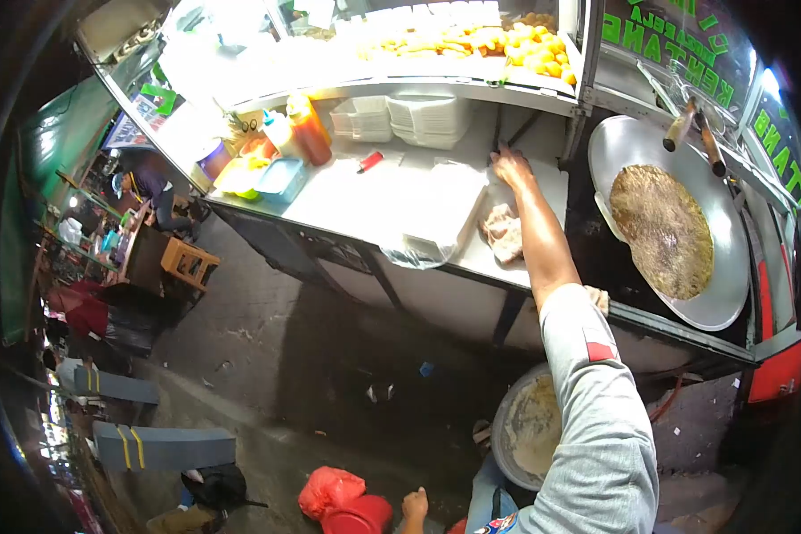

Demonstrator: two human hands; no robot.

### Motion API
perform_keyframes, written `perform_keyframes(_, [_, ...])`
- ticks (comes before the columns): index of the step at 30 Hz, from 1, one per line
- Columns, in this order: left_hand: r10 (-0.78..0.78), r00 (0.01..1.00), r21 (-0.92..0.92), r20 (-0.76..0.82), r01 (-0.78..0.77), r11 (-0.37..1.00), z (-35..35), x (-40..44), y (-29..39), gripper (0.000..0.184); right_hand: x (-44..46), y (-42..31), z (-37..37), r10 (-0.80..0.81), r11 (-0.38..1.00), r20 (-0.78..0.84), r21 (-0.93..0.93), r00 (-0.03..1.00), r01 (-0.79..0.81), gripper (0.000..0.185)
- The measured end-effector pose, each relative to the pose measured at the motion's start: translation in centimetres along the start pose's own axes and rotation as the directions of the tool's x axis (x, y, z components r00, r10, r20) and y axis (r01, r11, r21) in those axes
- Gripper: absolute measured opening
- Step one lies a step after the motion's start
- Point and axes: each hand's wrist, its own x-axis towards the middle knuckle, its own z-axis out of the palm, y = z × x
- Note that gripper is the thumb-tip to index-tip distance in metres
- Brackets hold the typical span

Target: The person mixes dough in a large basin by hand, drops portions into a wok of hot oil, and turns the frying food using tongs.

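My right hand [510, 166] reaches over the white counter, its fingers closed around the near end of dark tongs [522, 132]. The two arms of the tongs spread apart under the display shelf. Beside my right forearm lies a crumpled cloth [503, 233]. To its left is a stack of white material in clear plastic [440, 209], overexposed by the light. Low in the view, my left hand [415, 507] hangs with its fingers curled and nothing visible in it. Near it are a red plastic bag [331, 489] and a red tub [358, 516].
A large wok [614, 147] of bubbling oil stands at right, with wooden-handled strainers [694, 133] above. Foam boxes [425, 120], sauce bottles [309, 131] and a blue container [281, 179] line the counter. Fried food [538, 52] fills the display. A batter basin [529, 427] sits below.
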Motion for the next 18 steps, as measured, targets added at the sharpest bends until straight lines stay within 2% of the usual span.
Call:
perform_keyframes(1, [-0.072,0.993,-0.039,0.092,0.076,0.996,-0.8,-0.6,0.6,0.052,0.6,-0.3,0.4,0.036,0.998,-0.001,-0.050,0.999,-0.036,0.055])
perform_keyframes(4, [-0.122,0.986,-0.010,0.114,0.124,0.992,-0.1,-0.1,0.5,0.047,0.7,-0.8,-1.1,0.055,0.974,0.123,-0.225,0.991,-0.026,0.053])
perform_keyframes(7, [-0.268,0.943,-0.167,0.199,0.302,0.938,-3.1,-2.1,4.5,0.039,1.5,0.1,-1.0,0.122,0.908,0.243,-0.419,0.962,-0.009,0.052])
perform_keyframes(9, [-0.310,0.923,-0.098,0.227,0.338,0.936,-2.2,-0.7,5.3,0.034,-0.1,-1.6,-3.1,0.282,0.890,0.075,-0.394,0.957,-0.231,0.051])
perform_keyframes(10, [-0.332,0.914,-0.069,0.234,0.356,0.932,-1.8,0.2,5.6,0.032,0.0,-0.6,-2.0,0.215,0.921,0.032,-0.340,0.976,-0.192,0.042])
perform_keyframes(11, [-0.139,0.980,-0.174,0.140,0.162,0.971,-0.9,0.5,5.2,0.034,0.5,0.4,-0.8,0.212,0.936,-0.013,-0.285,0.977,-0.207,0.040])
perform_keyframes(12, [0.052,0.998,-0.257,0.019,-0.045,0.965,1.1,1.1,3.6,0.036,1.5,0.9,-0.2,0.261,0.933,0.030,-0.266,0.965,-0.244,0.033])
perform_keyframes(13, [0.232,0.966,-0.304,-0.117,-0.257,0.917,2.1,1.7,3.1,0.040,1.9,2.3,1.5,0.174,0.949,-0.052,-0.259,0.983,-0.181,0.031])
perform_keyframes(14, [0.095,0.995,-0.297,0.013,-0.087,0.951,1.4,2.0,4.4,0.035,2.0,3.3,2.4,0.094,0.958,-0.134,-0.258,0.987,-0.126,0.030])
perform_keyframes(16, [-0.191,0.941,-0.189,0.280,0.249,0.950,-1.8,1.0,8.6,0.029,1.8,3.4,0.6,0.030,0.972,-0.015,-0.231,0.999,-0.033,0.035])
perform_keyframes(17, [-0.176,0.946,-0.225,0.273,0.241,0.944,-2.3,0.4,9.6,0.029,1.3,3.9,-0.4,0.004,0.975,0.045,-0.221,0.999,0.006,0.038])
perform_keyframes(18, [-0.160,0.951,-0.264,0.265,0.231,0.937,-2.5,-0.1,10.5,0.029,0.3,3.9,-1.7,-0.005,0.991,-0.022,-0.136,1.000,0.002,0.040])
